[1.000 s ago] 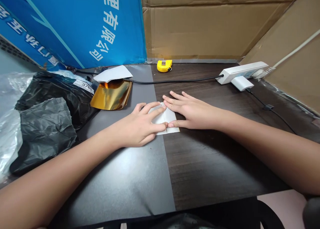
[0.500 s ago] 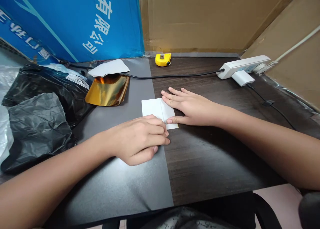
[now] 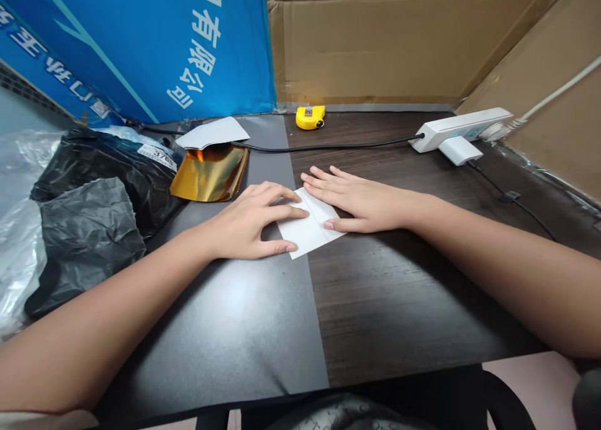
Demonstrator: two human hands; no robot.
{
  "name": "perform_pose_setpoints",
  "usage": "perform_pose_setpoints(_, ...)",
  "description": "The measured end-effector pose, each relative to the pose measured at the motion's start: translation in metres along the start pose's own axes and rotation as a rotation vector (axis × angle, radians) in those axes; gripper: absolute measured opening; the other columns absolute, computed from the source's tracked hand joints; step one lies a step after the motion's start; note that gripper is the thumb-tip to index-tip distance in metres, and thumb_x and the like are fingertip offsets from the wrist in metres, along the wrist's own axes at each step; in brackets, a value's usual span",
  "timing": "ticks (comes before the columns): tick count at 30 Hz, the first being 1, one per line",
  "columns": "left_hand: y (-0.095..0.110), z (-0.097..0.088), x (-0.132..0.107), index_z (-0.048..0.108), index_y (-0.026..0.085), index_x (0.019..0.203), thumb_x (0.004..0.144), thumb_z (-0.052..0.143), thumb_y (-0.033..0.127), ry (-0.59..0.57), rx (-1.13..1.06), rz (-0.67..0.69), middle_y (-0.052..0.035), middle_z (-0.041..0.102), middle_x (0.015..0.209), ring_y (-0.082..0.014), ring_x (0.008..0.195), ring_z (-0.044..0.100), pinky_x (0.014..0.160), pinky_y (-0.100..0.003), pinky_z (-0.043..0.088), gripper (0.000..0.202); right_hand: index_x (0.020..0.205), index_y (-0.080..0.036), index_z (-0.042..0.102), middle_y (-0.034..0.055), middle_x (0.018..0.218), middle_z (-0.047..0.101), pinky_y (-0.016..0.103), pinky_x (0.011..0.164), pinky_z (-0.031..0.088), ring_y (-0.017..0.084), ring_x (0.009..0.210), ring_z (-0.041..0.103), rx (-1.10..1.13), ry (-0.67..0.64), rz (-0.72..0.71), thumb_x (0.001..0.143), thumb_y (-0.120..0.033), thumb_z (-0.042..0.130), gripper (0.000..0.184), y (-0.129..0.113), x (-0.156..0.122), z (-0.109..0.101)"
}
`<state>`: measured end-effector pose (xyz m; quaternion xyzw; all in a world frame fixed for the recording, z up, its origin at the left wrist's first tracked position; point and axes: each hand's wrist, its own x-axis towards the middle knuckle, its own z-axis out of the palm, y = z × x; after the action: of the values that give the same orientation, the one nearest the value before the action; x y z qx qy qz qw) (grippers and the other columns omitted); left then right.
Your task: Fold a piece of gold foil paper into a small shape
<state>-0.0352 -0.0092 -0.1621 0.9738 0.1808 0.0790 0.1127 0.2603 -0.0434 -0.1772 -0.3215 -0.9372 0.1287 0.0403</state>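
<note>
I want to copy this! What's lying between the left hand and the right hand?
A folded white paper lies there, touched by both the left hand and the right hand, as the head view shows.

A crumpled black plastic bag [image 3: 84, 242] is lying at the left of the frame; a gold foil sheet [image 3: 209, 174] is resting at upper centre, just below a white card [image 3: 213, 133]; a yellow tape measure [image 3: 310, 117] is sitting along the top of the desk; a white power strip [image 3: 460, 129] is lying at upper right, with a black cable [image 3: 328, 147] running left from it; a blue printed board [image 3: 141, 48] and brown cardboard [image 3: 375, 42] are standing behind.
</note>
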Motion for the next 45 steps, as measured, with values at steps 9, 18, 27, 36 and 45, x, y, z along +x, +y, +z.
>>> perform_pose_setpoints(9,-0.002,0.005,0.002,0.064,0.03,0.126,0.085,0.064,0.061,0.181,0.11,0.165,0.0022,0.066,0.126,-0.0105,0.118,0.058,0.099,-0.024,0.041,0.051,0.115,-0.01,0.07,0.013,0.134,0.064,0.05,0.114,0.046,0.03,0.137,0.051,0.114,0.29,-0.263,0.1,-0.043,0.062,0.038,-0.004,0.004,-0.005)
perform_pose_setpoints(18,-0.004,0.004,0.005,0.067,0.024,0.111,0.087,0.066,0.014,0.398,0.101,0.264,0.0041,0.072,0.11,-0.0034,0.103,0.067,0.087,-0.017,0.049,0.026,0.117,-0.008,0.072,0.0135,0.127,0.067,0.044,0.102,0.054,0.027,0.12,0.062,0.097,0.315,-0.279,0.101,-0.033,0.06,0.032,-0.008,0.002,-0.002)
perform_pose_setpoints(27,0.017,0.01,0.007,0.068,0.031,0.118,0.078,0.079,0.028,0.656,0.265,0.238,-0.0002,0.066,0.117,-0.0106,0.115,0.059,0.099,-0.028,0.05,0.041,0.1,-0.014,0.07,0.0104,0.128,0.066,0.044,0.094,0.055,0.026,0.112,0.064,0.034,0.396,-0.188,0.101,-0.033,0.058,0.023,-0.026,0.008,0.007)
perform_pose_setpoints(36,0.014,0.012,0.007,0.056,0.03,0.138,0.089,0.065,0.033,0.348,0.265,0.323,-0.0019,0.068,0.12,-0.0114,0.12,0.059,0.102,-0.029,0.048,0.049,0.106,-0.016,0.072,0.0098,0.12,0.067,0.04,0.099,0.052,0.022,0.112,0.062,0.125,0.334,-0.242,0.101,-0.029,0.056,0.021,-0.021,0.006,0.001)
perform_pose_setpoints(45,0.011,0.007,0.006,0.061,0.025,0.131,0.09,0.064,0.038,0.169,0.156,0.347,-0.0016,0.066,0.133,-0.0147,0.129,0.06,0.11,-0.03,0.049,0.043,0.098,-0.014,0.073,0.0097,0.121,0.069,0.036,0.1,0.054,0.02,0.114,0.066,0.211,0.371,-0.243,0.099,-0.035,0.065,0.024,-0.012,0.005,0.004)
